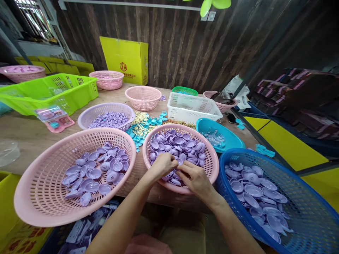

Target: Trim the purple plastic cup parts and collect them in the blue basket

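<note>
we can't see what hands [180, 169] pinch, fingers cover it; blue basket [304, 225] cut off at right edge

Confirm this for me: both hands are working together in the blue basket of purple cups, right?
Not quite. The head view shows the left hand and right hand together in the middle pink basket of purple cups; the blue basket sits untouched to the right.

Both hands sit boxed in: big pink plastic basket [39, 197] crowds the left hand [162, 165], blue mesh basket [312, 225] hugs the right hand [196, 180], teal bowl [227, 131] ahead. Bare wooden counter [23, 132] opens far left.
</note>
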Demonstrator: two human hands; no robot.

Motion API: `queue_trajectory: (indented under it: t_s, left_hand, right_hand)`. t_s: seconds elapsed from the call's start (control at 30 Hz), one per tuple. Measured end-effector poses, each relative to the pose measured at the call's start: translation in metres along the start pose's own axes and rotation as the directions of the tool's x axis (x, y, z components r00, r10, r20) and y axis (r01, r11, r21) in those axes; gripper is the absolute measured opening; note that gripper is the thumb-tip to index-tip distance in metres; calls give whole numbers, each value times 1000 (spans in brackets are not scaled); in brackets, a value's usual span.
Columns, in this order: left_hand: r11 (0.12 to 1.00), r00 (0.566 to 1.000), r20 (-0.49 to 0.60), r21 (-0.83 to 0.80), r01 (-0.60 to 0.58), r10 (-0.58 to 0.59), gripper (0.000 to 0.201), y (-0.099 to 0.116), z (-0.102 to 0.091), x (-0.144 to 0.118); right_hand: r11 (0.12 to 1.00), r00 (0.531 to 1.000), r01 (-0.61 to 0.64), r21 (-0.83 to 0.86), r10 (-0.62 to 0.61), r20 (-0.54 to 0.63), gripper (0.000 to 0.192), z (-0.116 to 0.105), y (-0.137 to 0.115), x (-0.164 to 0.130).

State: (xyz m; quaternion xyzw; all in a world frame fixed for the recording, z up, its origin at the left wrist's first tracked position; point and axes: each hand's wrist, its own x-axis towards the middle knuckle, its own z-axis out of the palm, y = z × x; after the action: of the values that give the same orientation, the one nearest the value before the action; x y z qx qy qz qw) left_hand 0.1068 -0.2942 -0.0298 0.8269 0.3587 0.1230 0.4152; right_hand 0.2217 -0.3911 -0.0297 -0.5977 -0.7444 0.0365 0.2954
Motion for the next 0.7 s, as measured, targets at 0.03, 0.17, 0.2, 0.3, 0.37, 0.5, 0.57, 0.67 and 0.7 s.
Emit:
queue_trajectory:
  t_s: [0.03, 0.17, 0.2, 0.3, 0.37, 0.5, 0.57, 0.67, 0.7]
  left_hand:
    - [999, 1000, -7, 29, -30, 30, 20, -1, 0, 0]
    - [992, 993, -24, 61, -112, 114, 20, 2, -1, 0]
    - [991, 991, -46, 58, -123, 126, 20, 3, -1, 0]
    - [995, 988, -115, 32, -97, 100, 20, 7, 0, -1]
    - [998, 992, -114, -48, -52, 46, 18, 8, 2, -2]
    - [978, 996, -94, -208, -21, 1, 14, 8, 5, -3]
    - [972, 996, -92, -232, -33, 12, 18, 9, 5, -4]
    - [975, 993, -118, -216, -46, 21, 19, 11, 3, -4]
    - [977, 991, -130, -209, -50, 22, 17, 11, 3, -4]
  right_hand:
    - [998, 1000, -22, 51, 22, -4, 12, -1, 0, 0]
    - [967, 993, -115, 225, 116, 9, 10, -8, -1, 3]
    - [952, 989, -146, 268, 148, 10, 11, -9, -1, 4]
    - [857, 948, -285, 430, 317, -3, 16, -12, -1, 5]
    - [749, 896, -365, 553, 445, -11, 21, -12, 1, 5]
    - [545, 801, -408, 733, 599, 1, 24, -10, 3, 3]
    - [471, 783, -394, 789, 622, 20, 24, -9, 2, 3]
    - [345, 760, -358, 868, 647, 56, 26, -8, 0, 4]
    - [291, 747, -344, 892, 661, 73, 27, -9, -1, 5]
